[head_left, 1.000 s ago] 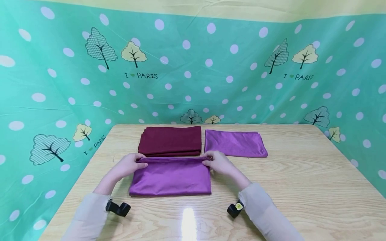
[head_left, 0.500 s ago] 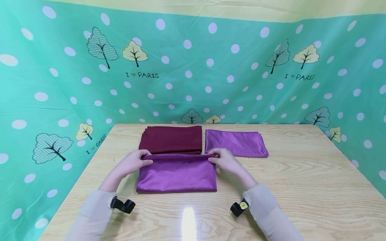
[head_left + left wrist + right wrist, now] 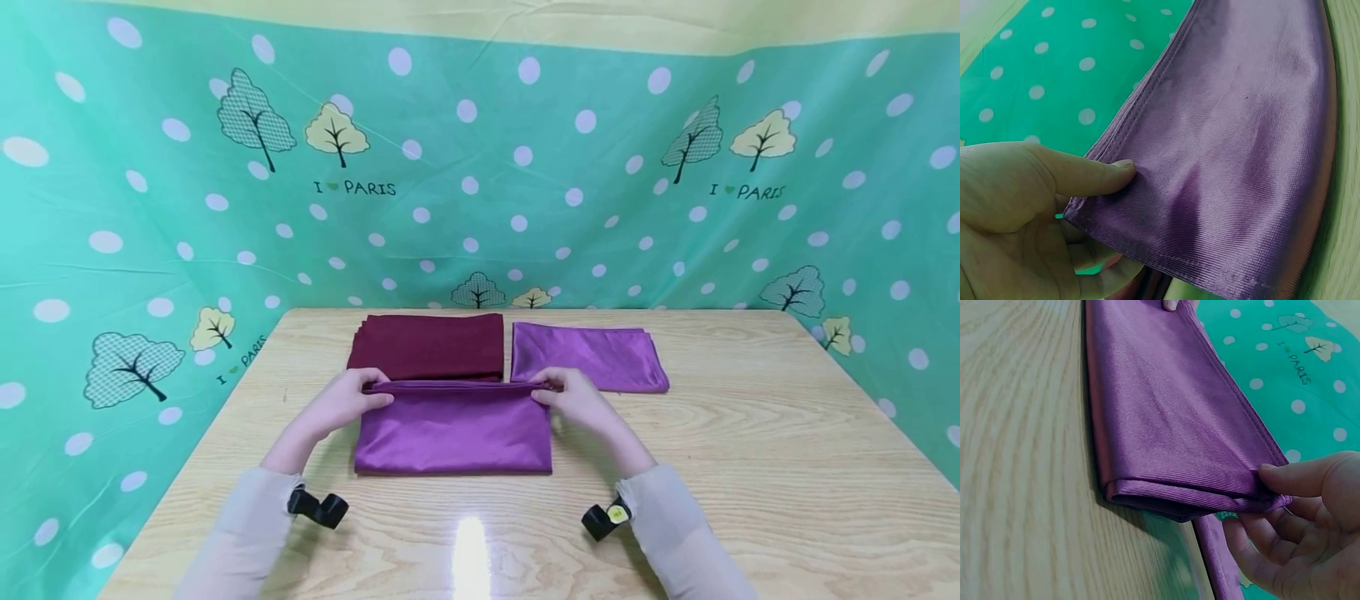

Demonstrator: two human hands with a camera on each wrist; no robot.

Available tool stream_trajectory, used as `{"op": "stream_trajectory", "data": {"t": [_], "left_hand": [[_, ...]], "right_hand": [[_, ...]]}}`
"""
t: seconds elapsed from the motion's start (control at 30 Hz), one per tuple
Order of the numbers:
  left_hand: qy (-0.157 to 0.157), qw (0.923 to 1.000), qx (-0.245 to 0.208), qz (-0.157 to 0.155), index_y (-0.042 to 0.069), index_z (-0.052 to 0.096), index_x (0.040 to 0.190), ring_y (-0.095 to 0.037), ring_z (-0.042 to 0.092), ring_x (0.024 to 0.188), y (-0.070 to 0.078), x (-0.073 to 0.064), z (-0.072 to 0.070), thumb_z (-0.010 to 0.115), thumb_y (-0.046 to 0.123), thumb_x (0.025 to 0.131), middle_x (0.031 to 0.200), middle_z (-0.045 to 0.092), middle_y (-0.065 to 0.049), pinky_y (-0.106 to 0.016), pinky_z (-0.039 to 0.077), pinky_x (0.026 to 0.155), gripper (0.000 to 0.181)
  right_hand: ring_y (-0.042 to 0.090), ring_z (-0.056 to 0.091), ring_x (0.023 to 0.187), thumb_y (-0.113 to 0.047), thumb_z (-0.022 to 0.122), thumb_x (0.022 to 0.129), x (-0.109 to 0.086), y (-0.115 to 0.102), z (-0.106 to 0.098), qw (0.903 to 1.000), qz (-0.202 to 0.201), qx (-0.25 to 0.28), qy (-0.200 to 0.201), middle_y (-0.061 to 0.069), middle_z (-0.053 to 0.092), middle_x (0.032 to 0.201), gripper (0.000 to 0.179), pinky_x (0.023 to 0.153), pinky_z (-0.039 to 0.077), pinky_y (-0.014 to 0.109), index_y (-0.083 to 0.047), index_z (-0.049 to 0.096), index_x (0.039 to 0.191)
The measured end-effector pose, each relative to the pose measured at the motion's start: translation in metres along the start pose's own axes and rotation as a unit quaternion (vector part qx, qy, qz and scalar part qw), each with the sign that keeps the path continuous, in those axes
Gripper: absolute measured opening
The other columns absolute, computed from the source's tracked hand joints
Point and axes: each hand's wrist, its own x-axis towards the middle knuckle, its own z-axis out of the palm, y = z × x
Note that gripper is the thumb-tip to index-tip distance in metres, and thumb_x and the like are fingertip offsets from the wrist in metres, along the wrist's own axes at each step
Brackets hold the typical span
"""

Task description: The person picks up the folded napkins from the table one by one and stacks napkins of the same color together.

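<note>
Between both hands is a folded purple satin cloth (image 3: 454, 433), its stitched far edge raised and its near fold low at the table. My left hand (image 3: 347, 402) pinches the far left corner, thumb on the near face, as the left wrist view shows on the cloth (image 3: 1229, 137). At the far right corner my right hand (image 3: 579, 402) pinches the same edge; folded layers of the cloth (image 3: 1160, 425) show at its side in the right wrist view. Fingertips behind the fabric are partly hidden. Just behind lies a folded maroon cloth (image 3: 431, 346), its front edge partly covered.
A second folded purple cloth (image 3: 588, 357) lies at the back right, beside the maroon one. All rest on a wooden table (image 3: 750, 467). A green polka-dot curtain (image 3: 480, 167) hangs behind and at the sides. Each wrist wears a small black camera (image 3: 330, 510).
Both hands have carried the purple cloth right and slightly away from me. Its far edge now overlaps the front of the maroon cloth. The two rear cloths have stayed put.
</note>
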Motion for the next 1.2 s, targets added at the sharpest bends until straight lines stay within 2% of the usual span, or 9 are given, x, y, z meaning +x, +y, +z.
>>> {"op": "stream_trajectory", "data": {"t": [0.1, 0.23, 0.27, 0.47, 0.8, 0.97, 1.2], "left_hand": [[0.003, 1.0, -0.005, 0.003, 0.006, 0.063, 0.092, -0.018, 0.05, 0.082, 0.001, 0.002, 0.001, 0.065, 0.015, 0.082, 0.091, 0.062, -0.007, -0.031, 0.041, 0.074, 0.014], [0.004, 0.9999, -0.014, 0.005, 0.007, 0.064, 0.091, -0.018, 0.049, 0.081, 0.002, 0.005, 0.002, 0.064, 0.014, 0.082, 0.089, 0.061, -0.006, -0.031, 0.041, 0.073, 0.012], [0.006, 0.9998, -0.016, 0.004, 0.007, 0.064, 0.09, -0.018, 0.049, 0.081, 0.003, 0.005, 0.002, 0.065, 0.014, 0.082, 0.089, 0.06, -0.005, -0.031, 0.041, 0.073, 0.011], [0.007, 0.9994, -0.029, 0.015, 0.007, 0.064, 0.091, -0.018, 0.048, 0.08, 0.009, 0.009, 0.004, 0.065, 0.014, 0.082, 0.089, 0.06, -0.005, -0.03, 0.041, 0.071, 0.012], [0.026, 0.9991, -0.032, 0.009, 0.01, 0.065, 0.091, -0.016, 0.05, 0.077, 0.019, 0.017, 0.009, 0.067, 0.019, 0.081, 0.088, 0.061, -0.003, -0.029, 0.041, 0.068, 0.013], [0.035, 0.9982, -0.048, 0.011, 0.011, 0.066, 0.091, -0.016, 0.05, 0.078, 0.022, 0.019, 0.014, 0.068, 0.019, 0.08, 0.087, 0.062, -0.003, -0.028, 0.042, 0.068, 0.014], [0.041, 0.9959, -0.081, -0.002, 0.012, 0.065, 0.093, -0.016, 0.051, 0.08, 0.025, 0.024, 0.018, 0.069, 0.021, 0.08, 0.09, 0.062, -0.003, -0.028, 0.042, 0.07, 0.017]], "right_hand": [[0.032, 0.058, 0.063, -0.01, 0.06, 0.085, 0.0, 0.001, -0.003, 0.9996, -0.014, -0.019, 0.014, 0.006, 0.063, 0.083, 0.02, 0.059, 0.049, 0.033, -0.006, 0.063, 0.104], [0.016, 0.057, 0.084, -0.012, 0.06, 0.085, 0.001, 0.003, -0.007, 0.9981, -0.033, -0.044, 0.028, 0.006, 0.065, 0.096, 0.02, 0.078, 0.046, 0.031, -0.006, 0.064, 0.104], [0.017, 0.057, 0.086, -0.012, 0.061, 0.085, 0.001, 0.003, -0.008, 0.9981, -0.032, -0.044, 0.03, 0.007, 0.065, 0.097, 0.02, 0.079, 0.046, 0.032, -0.006, 0.064, 0.104], [0.017, 0.058, 0.085, -0.011, 0.061, 0.085, 0.0, 0.006, -0.015, 0.9981, -0.036, -0.034, 0.037, 0.009, 0.064, 0.098, 0.022, 0.078, 0.047, 0.031, -0.004, 0.063, 0.105], [0.017, 0.056, 0.087, -0.012, 0.059, 0.087, -0.006, 0.004, -0.028, 0.9976, -0.049, -0.017, 0.046, 0.01, 0.064, 0.098, 0.021, 0.075, 0.046, 0.03, -0.004, 0.063, 0.105], [0.017, 0.055, 0.085, -0.011, 0.058, 0.087, -0.009, 0.004, -0.035, 0.9972, -0.051, -0.016, 0.053, 0.012, 0.063, 0.099, 0.021, 0.073, 0.046, 0.029, -0.002, 0.063, 0.106], [0.016, 0.055, 0.085, -0.011, 0.058, 0.088, -0.009, 0.007, -0.043, 0.997, -0.046, -0.009, 0.061, 0.013, 0.063, 0.1, 0.023, 0.075, 0.045, 0.029, -0.002, 0.062, 0.108]]}}
